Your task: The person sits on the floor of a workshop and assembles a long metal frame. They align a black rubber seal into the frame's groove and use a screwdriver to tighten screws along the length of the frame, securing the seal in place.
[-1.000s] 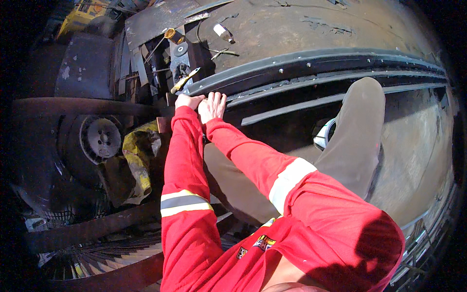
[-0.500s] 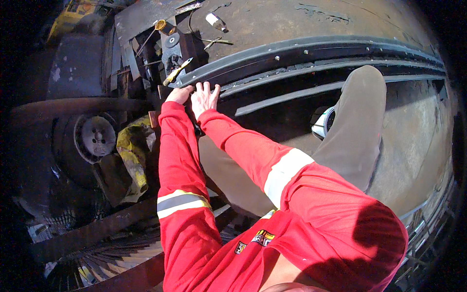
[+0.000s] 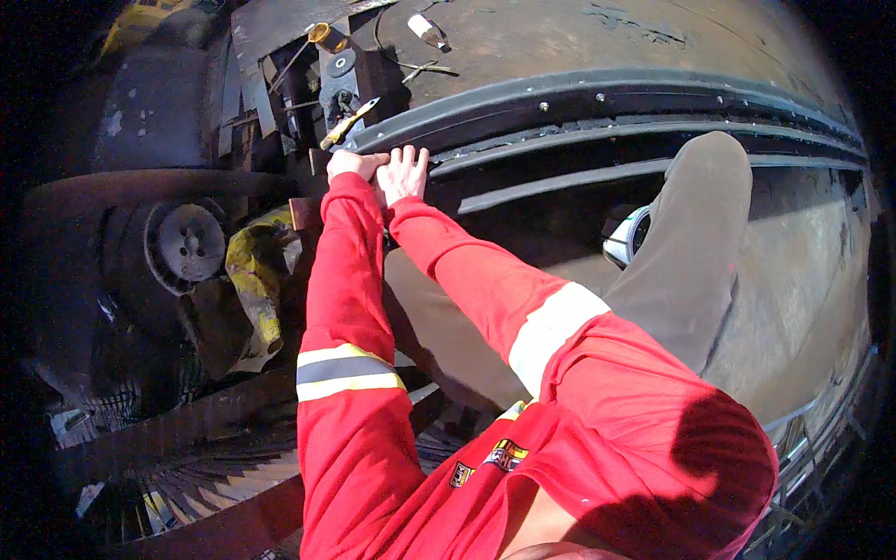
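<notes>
A long dark rail (image 3: 504, 114) with bolts along its face stretches across the upper right, curved by the lens. At its near left end, my left hand (image 3: 353, 164) is closed around the rail's edge, its thumb toward the right; the undersides of its fingers are hidden. Right beside it, my right hand (image 3: 403, 175) rests against the same rail with its fingers stretched out and slightly apart. Just beyond the left hand lies a paintbrush (image 3: 351, 123) with a pale handle. Two thinner dark strips (image 3: 569, 183) run below the rail.
An amber cup (image 3: 326, 37), a grey disc (image 3: 341, 63) and a small bottle (image 3: 427, 32) sit at the far side. A white bucket (image 3: 625, 235) stands by my knee (image 3: 695, 224). To the left are a round metal hub (image 3: 189, 243) and a yellow stained cloth (image 3: 254, 285).
My view has shifted slightly. The left hand has closed more at the rail's end, with its thumb now showing toward the right hand. The right hand's fingers have drawn a little closer together.
</notes>
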A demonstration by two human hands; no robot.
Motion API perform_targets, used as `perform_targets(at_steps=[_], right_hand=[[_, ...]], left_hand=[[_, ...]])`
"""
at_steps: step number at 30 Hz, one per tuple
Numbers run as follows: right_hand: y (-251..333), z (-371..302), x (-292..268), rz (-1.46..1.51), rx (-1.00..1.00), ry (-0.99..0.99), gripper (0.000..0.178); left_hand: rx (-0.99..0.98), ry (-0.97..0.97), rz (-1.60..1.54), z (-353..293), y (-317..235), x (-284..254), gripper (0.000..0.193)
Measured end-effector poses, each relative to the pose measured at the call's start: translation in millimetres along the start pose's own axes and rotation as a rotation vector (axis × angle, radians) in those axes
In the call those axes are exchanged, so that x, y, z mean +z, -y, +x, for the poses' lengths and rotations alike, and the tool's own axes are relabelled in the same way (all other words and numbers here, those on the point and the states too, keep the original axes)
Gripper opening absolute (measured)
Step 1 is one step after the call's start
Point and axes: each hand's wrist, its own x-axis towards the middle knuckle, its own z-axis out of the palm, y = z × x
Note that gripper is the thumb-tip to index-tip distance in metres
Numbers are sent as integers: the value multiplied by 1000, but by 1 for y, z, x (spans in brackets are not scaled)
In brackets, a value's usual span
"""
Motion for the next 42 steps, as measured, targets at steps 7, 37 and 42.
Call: perform_targets(at_steps=[7,37,42], right_hand=[[3,-2,0,264,66,-222,20],[9,-11,-25,285,151,12,22],[7,-5,-13,163,155,7,22]], left_hand=[[77,-43,11,13,12,4,70],[264,222,-443,9,29,2,41],[120,57,-120,16,11,7,71]])
